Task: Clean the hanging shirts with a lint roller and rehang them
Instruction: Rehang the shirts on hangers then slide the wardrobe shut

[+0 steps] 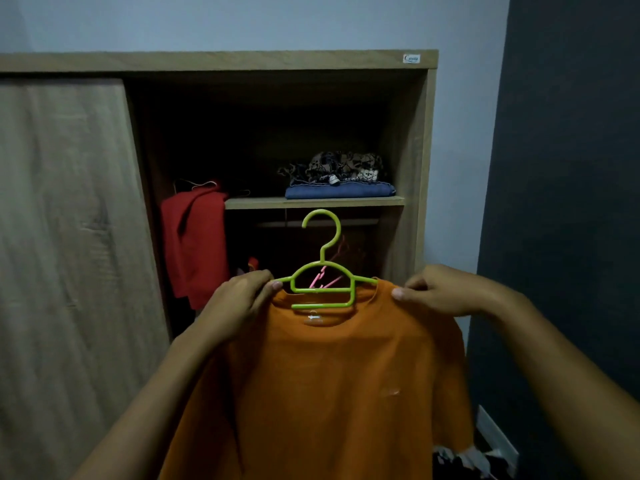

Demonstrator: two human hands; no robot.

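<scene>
Both hands pinch the orange shirt: left hand, right hand. Between the 2, the green hanger could slip free if either shoulder sags.

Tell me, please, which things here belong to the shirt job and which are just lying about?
Job: orange shirt, green hanger in its collar, left hand and right hand holding its shoulders, hanging red garment, wardrobe rail.
Lying about: folded blue cloth, patterned cloth on top, both on the shelf.
</scene>
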